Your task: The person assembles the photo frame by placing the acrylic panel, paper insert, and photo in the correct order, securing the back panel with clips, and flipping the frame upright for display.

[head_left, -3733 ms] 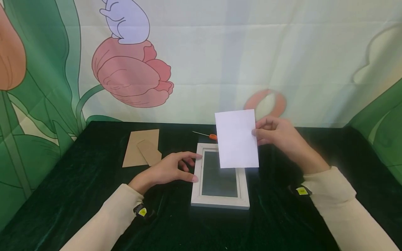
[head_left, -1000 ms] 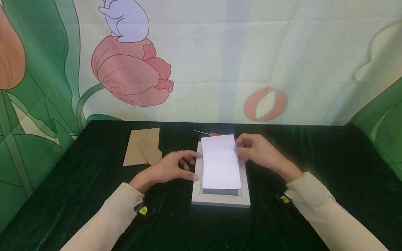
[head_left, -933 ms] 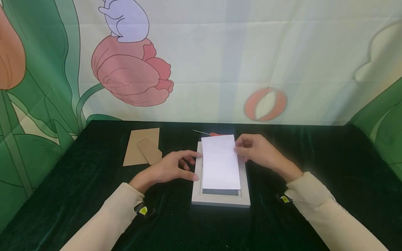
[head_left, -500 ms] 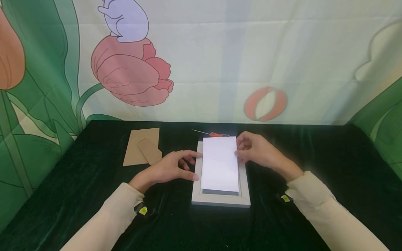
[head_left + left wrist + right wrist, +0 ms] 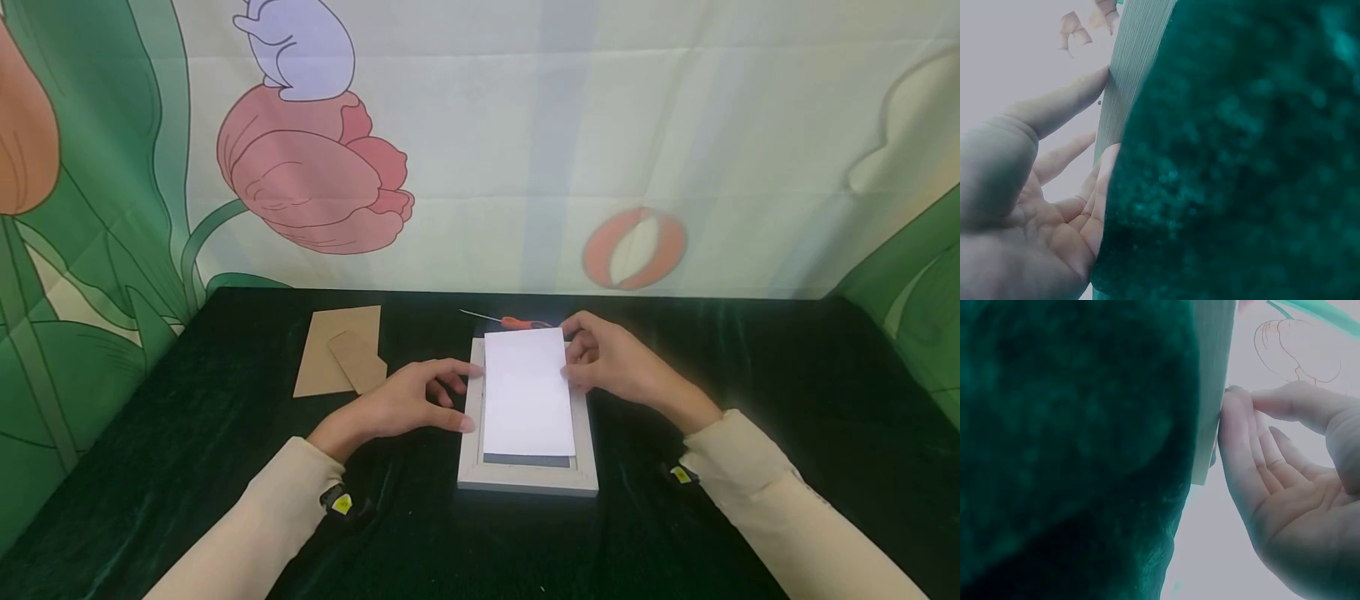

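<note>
A white picture frame (image 5: 528, 478) lies flat on the dark green cloth in the head view, a dark pane in its opening. Over that opening sits a white sheet of paper (image 5: 527, 392), leaving a strip of pane bare at the near end. My right hand (image 5: 618, 358) pinches the paper's right edge near its top, thumb above. At the frame's left side, my left hand (image 5: 411, 400) rests its thumb and index fingertips on the wood. The left wrist view has the thumb (image 5: 1075, 100) against the frame's side (image 5: 1135, 56).
Left of the frame lies a brown backing board (image 5: 318, 354) with a smaller brown stand piece (image 5: 358, 363) over it. Behind the frame is a screwdriver with an orange handle (image 5: 514, 322), close to the paper's far edge. A printed curtain (image 5: 480, 150) rises behind the table.
My right hand has brought the paper left and down over the frame's opening. During the last second the sheet shifted slightly toward the near end. My left hand has stayed in place.
</note>
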`<state>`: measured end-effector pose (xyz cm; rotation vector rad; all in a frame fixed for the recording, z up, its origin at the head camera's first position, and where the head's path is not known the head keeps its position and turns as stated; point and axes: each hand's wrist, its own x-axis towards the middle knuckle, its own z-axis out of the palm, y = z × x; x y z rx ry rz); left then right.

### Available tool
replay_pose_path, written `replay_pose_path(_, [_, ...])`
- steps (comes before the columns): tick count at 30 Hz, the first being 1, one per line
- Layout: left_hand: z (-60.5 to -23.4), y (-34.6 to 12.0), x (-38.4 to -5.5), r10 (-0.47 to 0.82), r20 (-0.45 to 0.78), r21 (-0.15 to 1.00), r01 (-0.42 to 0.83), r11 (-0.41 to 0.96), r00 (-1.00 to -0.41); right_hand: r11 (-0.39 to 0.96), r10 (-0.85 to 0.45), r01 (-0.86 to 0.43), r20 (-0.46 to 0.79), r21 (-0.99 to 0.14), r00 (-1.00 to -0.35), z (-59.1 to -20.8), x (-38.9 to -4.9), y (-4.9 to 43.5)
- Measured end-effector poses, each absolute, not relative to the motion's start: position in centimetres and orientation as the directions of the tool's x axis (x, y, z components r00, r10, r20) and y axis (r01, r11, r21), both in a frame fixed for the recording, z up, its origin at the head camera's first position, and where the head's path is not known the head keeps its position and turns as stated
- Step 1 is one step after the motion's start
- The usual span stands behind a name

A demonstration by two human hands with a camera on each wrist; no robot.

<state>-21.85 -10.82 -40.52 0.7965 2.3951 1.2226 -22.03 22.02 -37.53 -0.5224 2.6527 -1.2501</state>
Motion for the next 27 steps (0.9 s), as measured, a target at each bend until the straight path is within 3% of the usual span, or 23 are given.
replay_pose_path(7, [-40.38, -10.81, -21.86, 0.612, -0.05, 0.814, 0.323, 0.483, -0.789, 0.637, -0.407, -0.275, -0.011, -0.72, -0.914, -37.34, -21.98, 22.16])
replay_pose_path(27, [-40.32, -10.79, -21.81, 0.608, -0.061, 0.818, 0.31, 0.485, -0.792, 0.62, -0.505, -0.331, -0.039, -0.712, -0.862, -37.4, -22.09, 22.16])
